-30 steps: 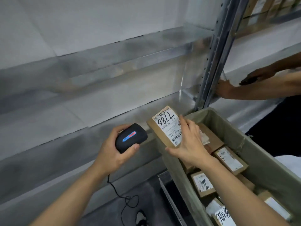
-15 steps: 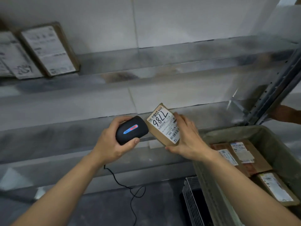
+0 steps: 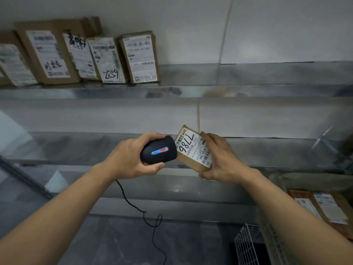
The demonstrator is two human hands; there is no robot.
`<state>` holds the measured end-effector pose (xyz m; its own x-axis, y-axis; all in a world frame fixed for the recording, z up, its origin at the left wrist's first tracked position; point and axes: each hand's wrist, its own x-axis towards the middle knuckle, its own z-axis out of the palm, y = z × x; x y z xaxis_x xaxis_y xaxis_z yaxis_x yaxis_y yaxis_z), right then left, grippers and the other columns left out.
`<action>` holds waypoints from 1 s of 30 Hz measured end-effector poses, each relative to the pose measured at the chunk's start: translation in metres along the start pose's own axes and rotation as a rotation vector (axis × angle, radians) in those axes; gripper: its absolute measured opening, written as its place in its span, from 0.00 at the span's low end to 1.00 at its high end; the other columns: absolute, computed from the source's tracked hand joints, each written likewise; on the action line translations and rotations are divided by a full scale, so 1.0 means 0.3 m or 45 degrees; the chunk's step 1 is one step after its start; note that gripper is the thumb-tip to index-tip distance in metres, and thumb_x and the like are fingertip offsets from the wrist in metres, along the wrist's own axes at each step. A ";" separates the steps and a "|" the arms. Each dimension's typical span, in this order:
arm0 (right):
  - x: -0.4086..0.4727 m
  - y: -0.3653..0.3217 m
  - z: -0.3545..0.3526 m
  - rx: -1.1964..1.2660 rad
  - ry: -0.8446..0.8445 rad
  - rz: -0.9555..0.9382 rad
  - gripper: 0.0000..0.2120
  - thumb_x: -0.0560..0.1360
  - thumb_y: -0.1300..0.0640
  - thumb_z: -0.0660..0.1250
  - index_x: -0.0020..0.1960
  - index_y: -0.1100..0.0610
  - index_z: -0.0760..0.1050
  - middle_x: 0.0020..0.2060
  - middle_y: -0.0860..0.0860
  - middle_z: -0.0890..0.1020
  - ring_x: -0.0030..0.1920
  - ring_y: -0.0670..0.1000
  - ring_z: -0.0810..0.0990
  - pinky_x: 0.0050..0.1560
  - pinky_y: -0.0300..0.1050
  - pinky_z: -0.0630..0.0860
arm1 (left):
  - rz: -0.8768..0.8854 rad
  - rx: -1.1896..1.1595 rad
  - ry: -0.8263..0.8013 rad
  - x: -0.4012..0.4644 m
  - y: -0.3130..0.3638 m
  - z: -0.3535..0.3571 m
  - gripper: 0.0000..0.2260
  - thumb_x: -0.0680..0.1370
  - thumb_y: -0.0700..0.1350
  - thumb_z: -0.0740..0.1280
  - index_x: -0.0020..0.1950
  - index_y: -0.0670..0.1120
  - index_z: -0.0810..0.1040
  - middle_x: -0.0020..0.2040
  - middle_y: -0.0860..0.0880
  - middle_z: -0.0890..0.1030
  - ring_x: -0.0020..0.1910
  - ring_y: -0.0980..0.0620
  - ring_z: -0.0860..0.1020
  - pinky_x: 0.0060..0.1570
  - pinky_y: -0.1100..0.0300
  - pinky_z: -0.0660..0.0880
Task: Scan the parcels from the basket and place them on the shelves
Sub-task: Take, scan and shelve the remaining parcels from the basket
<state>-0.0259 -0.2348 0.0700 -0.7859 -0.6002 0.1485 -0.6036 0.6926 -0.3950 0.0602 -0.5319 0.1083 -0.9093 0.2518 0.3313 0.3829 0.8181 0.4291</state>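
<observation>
My right hand [image 3: 221, 159] grips a small brown parcel [image 3: 194, 150] by its right edge, its white label marked 7786 facing me. My left hand [image 3: 131, 157] holds a black corded scanner [image 3: 158, 150] with a red-blue strip, its nose right against the parcel's left side. Both are in front of the middle metal shelf [image 3: 267, 150]. The grey basket [image 3: 305, 180] with more labelled parcels [image 3: 324, 209] shows at the lower right edge.
Several labelled brown parcels [image 3: 139, 56] stand leaning in a row on the left of the upper shelf [image 3: 248, 90]. A white wire rack [image 3: 246, 243] stands on the floor at the lower right. The scanner's cable [image 3: 150, 220] hangs down to the dark floor.
The view has swung left and up, revealing the upper shelf's parcels; the basket has slid to the right edge. Both hands keep their hold, scanner closer to the label.
</observation>
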 end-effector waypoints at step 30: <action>0.142 -0.160 -0.021 -0.056 -0.072 -0.205 0.59 0.66 0.41 0.79 0.82 0.47 0.42 0.78 0.45 0.54 0.76 0.50 0.53 0.77 0.49 0.56 | 0.290 0.327 -0.097 -0.041 -0.092 -0.267 0.32 0.68 0.64 0.72 0.69 0.59 0.70 0.51 0.59 0.85 0.40 0.58 0.81 0.41 0.68 0.76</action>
<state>-0.0313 -0.2910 0.1010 -0.6708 -0.7252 0.1551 -0.7271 0.6020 -0.3299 0.0738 -0.5988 0.1596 -0.8183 0.4732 0.3263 0.5330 0.8372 0.1227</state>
